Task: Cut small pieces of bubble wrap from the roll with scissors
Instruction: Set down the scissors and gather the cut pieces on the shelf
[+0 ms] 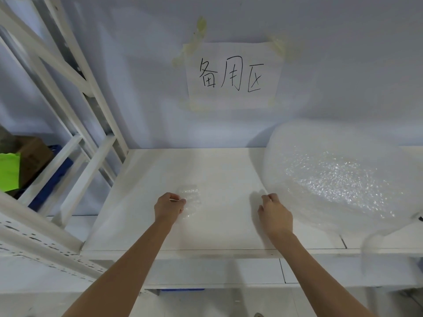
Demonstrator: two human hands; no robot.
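Shelf board point(217, 170) plain off-white, no pattern; wall point(137, 76) behind it pale bluish-white, flat colour; paper sign point(233, 75) white with three black handwritten characters, held by yellowish translucent tape point(199, 28); bubble wrap roll point(338, 177) milky clear, dotted all over with tiny glinting bubbles, brightest sparkle across its middle; small bubble wrap piece point(191, 195) clear, same bubble dotting, nearly lost against the board; shelf frame point(75, 110) white metal, its lower rail marked with rows of dark slots; cardboard box point(34, 156) brown; bright lime-green sheet point(9, 171) beside it; dark blue bin point(55, 177) showing between the frame's bars.
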